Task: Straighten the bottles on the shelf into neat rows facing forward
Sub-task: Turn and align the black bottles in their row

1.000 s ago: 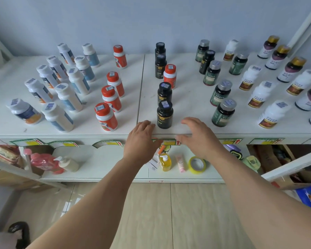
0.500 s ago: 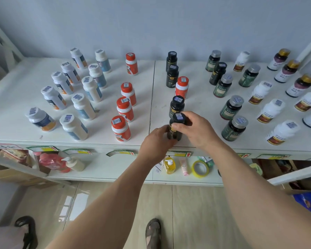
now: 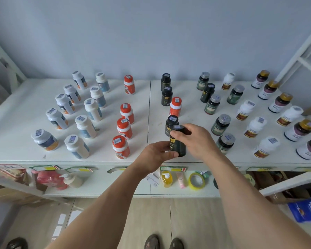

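White shelf [image 3: 25, 123] of bottles against a pale blue wall [image 3: 151, 33].

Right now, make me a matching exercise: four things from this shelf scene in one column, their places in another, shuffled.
Things:
1. black bottle
2. tape roll
3. gold-capped bottles
4. blue bag

Places:
A. lower shelf
B. on the floor, right
C. held in both hands
D. top shelf, far right

Pairs: 1-C, 2-A, 3-D, 4-B
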The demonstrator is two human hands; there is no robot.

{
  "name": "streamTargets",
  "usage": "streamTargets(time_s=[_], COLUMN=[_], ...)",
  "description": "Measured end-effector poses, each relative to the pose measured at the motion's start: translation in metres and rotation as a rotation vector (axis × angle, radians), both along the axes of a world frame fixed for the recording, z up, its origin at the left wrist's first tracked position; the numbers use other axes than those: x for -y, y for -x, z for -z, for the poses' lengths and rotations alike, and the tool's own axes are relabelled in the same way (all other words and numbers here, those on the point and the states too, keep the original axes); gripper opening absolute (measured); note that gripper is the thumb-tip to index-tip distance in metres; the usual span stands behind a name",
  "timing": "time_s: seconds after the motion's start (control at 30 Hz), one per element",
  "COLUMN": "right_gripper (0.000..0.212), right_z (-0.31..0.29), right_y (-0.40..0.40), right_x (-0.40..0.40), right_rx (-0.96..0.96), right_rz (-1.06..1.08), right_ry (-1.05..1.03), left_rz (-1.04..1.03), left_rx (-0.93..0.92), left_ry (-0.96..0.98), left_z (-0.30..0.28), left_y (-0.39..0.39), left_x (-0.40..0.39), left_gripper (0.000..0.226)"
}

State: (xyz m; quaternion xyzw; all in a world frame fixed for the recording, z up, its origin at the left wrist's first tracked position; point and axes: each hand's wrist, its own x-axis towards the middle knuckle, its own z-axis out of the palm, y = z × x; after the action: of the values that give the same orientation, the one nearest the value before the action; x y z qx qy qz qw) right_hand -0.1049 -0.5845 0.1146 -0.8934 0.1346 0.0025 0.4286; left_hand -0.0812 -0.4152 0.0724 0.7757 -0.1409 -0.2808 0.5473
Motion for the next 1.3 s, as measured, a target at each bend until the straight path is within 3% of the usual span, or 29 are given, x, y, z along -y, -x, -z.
streamTargets(time_s=[0.33, 0.57, 0.77, 0.93, 1.07, 1.17, 1.3], right_gripper=[0.034, 0.036, 0.038, 0.047, 0.062, 0.045, 0.055], right_z=[0.000, 0.026, 0.051, 0.063, 0.059, 0.042, 0.019], right_y=[0.001, -0.001, -0.008, -0.004, -0.002, -0.009, -0.034], right_x=[0.008, 0.013, 0.016, 0.014, 0.015, 0.018, 0.024], right_rx=[0.008, -0.025, -0.061, -0.111, -0.106, -0.032, 0.041], right_rz=[-0.043, -0.128, -0.151, -0.128, -0.124, -0.064, -0.024], right_ry=[-0.033, -0.099, -0.112, -0.152, -0.211, -0.253, -0.156], left_rz=[-0.018, -0.029, 0.026, 0.010, -0.046, -0.075, -0.115], left_rx=[-0.006, 0.247, 0.438, 0.469, 0.382, 0.309, 0.284], left_ry=[-0.025, -0.425, -0.594, -0.564, -0.479, -0.416, -0.380], left_z=[-0.006, -0.007, -0.006, -0.004, -0.006, -0.010, -0.017], left_y=[0.003, -0.004, -0.014, -0.019, -0.023, -0.030, -0.046], left_x=[0.004, 0.002, -0.003, -0.004, -0.005, -0.008, -0.003], left_gripper=[0.039, 0.056, 0.057, 0.054, 0.053, 0.052, 0.052])
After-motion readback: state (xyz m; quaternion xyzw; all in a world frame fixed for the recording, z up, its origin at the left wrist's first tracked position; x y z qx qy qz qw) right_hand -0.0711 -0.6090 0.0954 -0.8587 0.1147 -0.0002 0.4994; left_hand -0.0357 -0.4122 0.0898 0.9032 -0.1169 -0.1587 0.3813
